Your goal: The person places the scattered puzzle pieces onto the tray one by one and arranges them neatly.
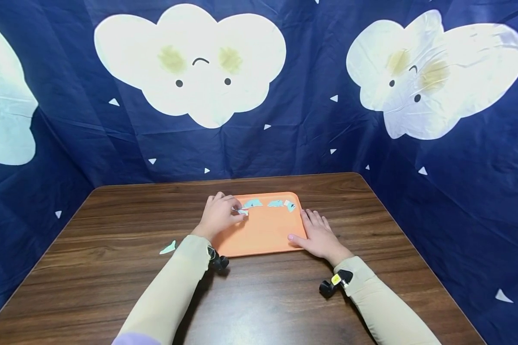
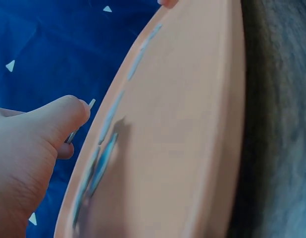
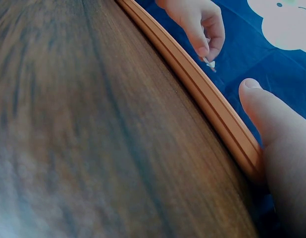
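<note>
My left hand (image 1: 218, 215) is over the left part of an orange tray (image 1: 267, 232), pinching a small pale scrap (image 3: 211, 64) between thumb and fingertips. In the left wrist view the edge of that scrap (image 2: 91, 103) shows past the thumb, above the tray. Flat light-blue pieces lie along the tray's far side: one piece (image 1: 253, 203) beside the left fingers, another piece (image 1: 275, 203) farther right, and a blue-and-white piece (image 1: 289, 206) near the far right corner. My right hand (image 1: 321, 238) rests at the tray's right edge, fingers extended, thumb over the near right corner.
A loose pale-green piece (image 1: 168, 247) lies on the wooden table (image 1: 267, 297), left of the tray. Behind the table hangs a dark blue cloth (image 1: 241, 148) with white clouds and small triangles. Each wrist wears a small black camera.
</note>
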The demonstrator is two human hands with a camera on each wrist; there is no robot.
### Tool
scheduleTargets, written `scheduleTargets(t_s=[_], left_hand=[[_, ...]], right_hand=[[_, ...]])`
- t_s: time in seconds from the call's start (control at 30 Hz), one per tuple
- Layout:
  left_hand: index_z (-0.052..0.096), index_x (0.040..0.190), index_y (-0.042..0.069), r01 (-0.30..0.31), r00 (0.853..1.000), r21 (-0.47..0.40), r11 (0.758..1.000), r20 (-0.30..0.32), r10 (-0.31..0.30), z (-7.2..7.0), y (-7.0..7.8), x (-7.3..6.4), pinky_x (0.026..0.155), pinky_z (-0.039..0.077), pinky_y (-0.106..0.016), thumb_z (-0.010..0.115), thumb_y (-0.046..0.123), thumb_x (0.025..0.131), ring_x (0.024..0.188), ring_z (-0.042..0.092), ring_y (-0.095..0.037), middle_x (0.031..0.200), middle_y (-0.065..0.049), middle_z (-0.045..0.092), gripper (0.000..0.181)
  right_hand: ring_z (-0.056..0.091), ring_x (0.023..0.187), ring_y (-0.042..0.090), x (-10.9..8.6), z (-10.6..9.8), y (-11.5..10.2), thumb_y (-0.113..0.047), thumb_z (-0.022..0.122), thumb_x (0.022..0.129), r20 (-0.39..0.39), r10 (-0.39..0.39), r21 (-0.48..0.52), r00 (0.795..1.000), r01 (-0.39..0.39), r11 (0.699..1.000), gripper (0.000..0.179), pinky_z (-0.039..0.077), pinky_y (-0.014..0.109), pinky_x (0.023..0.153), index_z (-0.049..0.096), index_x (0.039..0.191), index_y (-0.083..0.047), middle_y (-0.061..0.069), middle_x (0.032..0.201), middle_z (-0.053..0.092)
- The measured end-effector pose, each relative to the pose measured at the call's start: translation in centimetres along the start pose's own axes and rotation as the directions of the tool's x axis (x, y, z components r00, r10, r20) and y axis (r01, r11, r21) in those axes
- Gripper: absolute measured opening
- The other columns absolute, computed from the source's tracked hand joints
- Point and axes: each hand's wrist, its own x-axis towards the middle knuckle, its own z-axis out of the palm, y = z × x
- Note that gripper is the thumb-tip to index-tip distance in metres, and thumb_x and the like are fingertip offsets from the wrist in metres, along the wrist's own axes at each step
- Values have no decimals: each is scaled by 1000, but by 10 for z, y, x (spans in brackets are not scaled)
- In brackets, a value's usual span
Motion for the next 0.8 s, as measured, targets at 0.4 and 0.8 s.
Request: scheduleTargets(t_s=[0.4,0.8], left_hand=[[72,92,23,-6,997,42,999,83,3,13,12,7,83,36,-43,76,47,87,84,46,-19,95,9,70,25],[73,91,23,12,996,36,999,88,-15,20,10,6,75,34,-40,76,45,88,82,45,-18,94,9,69,22]], right_hand=[[16,151,44,-1,0,0,-74,48,91,1,3,-13,1000,-3,1000,104,10,61,119,20,160,-1,25,163,23],[15,152,43,-2,-2,-2,-73,49,91,1,0,1,1000,0,1000,103,9,60,120,20,160,-2,24,163,24]])
